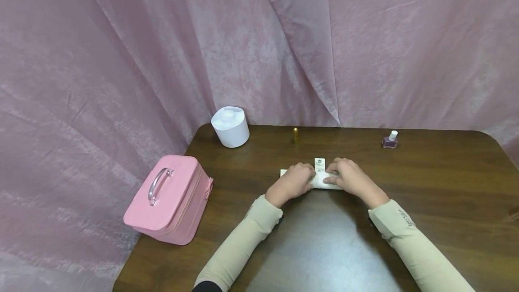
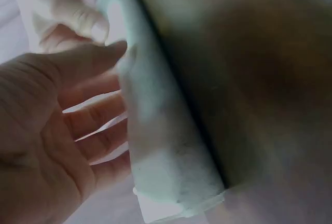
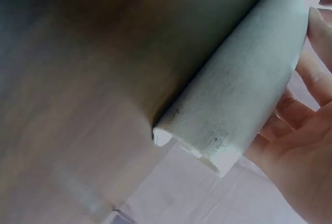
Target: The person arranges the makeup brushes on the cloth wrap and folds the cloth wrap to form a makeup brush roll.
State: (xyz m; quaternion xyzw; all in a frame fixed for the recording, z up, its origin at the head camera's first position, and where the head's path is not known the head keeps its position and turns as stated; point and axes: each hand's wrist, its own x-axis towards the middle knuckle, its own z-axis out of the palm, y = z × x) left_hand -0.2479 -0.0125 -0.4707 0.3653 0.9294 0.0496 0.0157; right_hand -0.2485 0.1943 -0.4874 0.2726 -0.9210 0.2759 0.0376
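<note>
A long white case with a snap tab standing up from its far side lies on the table. My left hand holds the case left of the tab. In the left wrist view, its thumb rests on the case and the other fingers reach behind the edge. To the right of the tab, my right hand holds the same edge, thumb on top. The right wrist view shows its fingers partly hidden behind the case's rounded end.
A pink vanity case with a metal handle stands at the table's left edge. Along the back are a white tissue roll, a small gold tube and a purple nail polish bottle. Pink curtains hang behind the table.
</note>
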